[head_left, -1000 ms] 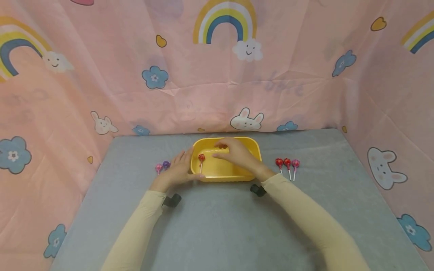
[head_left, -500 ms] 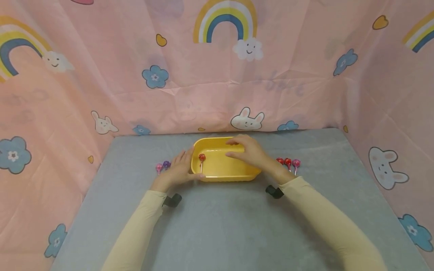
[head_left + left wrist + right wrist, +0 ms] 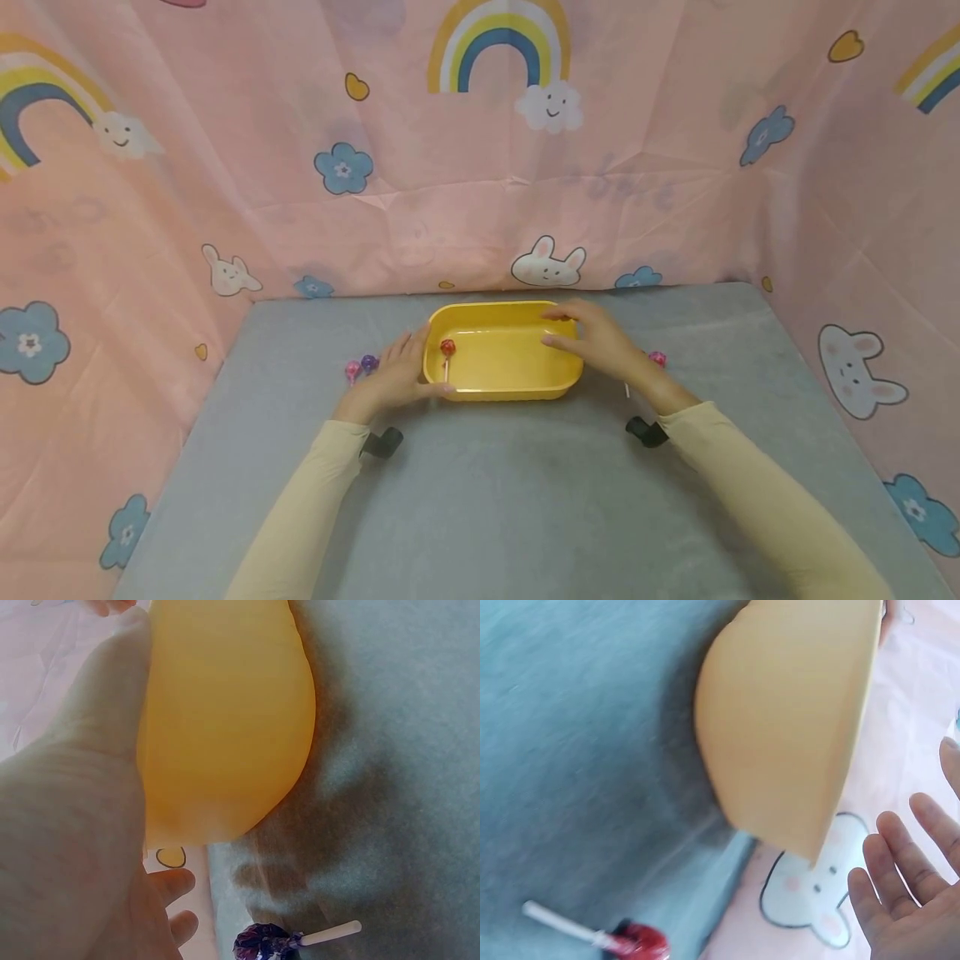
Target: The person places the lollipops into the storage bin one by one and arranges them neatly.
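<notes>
A yellow plastic tub (image 3: 502,393) stands on the grey table, with a red lollipop (image 3: 447,347) inside near its left end. My left hand (image 3: 392,379) lies along the tub's left end, fingers extended and thumb by the front rim. Over the right end hovers my right hand (image 3: 600,342), its fingers loosely spread and holding nothing. Beside the left hand are a pink lollipop (image 3: 352,371) and a purple lollipop (image 3: 264,943). Right of the tub, a pink lollipop (image 3: 657,358) shows past the right wrist; a red lollipop (image 3: 641,945) appears low in the right wrist view.
A pink cloth (image 3: 465,192) printed with rainbows, flowers and rabbits hangs along the back and sides of the grey table (image 3: 480,500). Black wrist cameras, one under each forearm, sit close above the tabletop.
My right hand has moved right, from over the tub's middle to its right end, and now covers the red lollipops on that side. The left hand has stayed in place.
</notes>
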Demonstrator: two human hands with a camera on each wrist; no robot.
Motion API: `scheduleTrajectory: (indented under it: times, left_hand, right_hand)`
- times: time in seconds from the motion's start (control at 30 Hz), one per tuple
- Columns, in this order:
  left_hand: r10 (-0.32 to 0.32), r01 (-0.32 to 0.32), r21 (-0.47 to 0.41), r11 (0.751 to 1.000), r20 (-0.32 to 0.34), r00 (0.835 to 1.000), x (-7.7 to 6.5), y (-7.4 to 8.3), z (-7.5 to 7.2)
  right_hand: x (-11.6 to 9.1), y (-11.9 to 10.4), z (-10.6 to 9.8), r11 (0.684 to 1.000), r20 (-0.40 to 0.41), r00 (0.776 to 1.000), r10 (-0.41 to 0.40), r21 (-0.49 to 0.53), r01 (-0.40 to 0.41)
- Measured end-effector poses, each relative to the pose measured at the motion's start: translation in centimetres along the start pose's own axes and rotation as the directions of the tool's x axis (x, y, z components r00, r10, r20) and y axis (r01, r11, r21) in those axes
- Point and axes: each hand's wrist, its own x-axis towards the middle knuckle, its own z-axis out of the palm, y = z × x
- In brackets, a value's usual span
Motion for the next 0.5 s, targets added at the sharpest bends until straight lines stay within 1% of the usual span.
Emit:
scheduleTrajectory:
  times: [0.13,0.5]
  left_hand:
    - [-0.001,0.001,0.0,1.0,0.0,1.0,0.1,-0.1,0.0]
    - [0.007,-0.007,-0.002,1.0,-0.001,1.0,0.1,-0.2,0.0]
  right_hand:
    - [-0.6,1.3,-0.3,0.999,-0.013,0.999,0.032,0.009,-0.032]
    - [-2.0,4.4,-1.5,0.994,-0.012,0.994,0.105,0.012,-0.105]
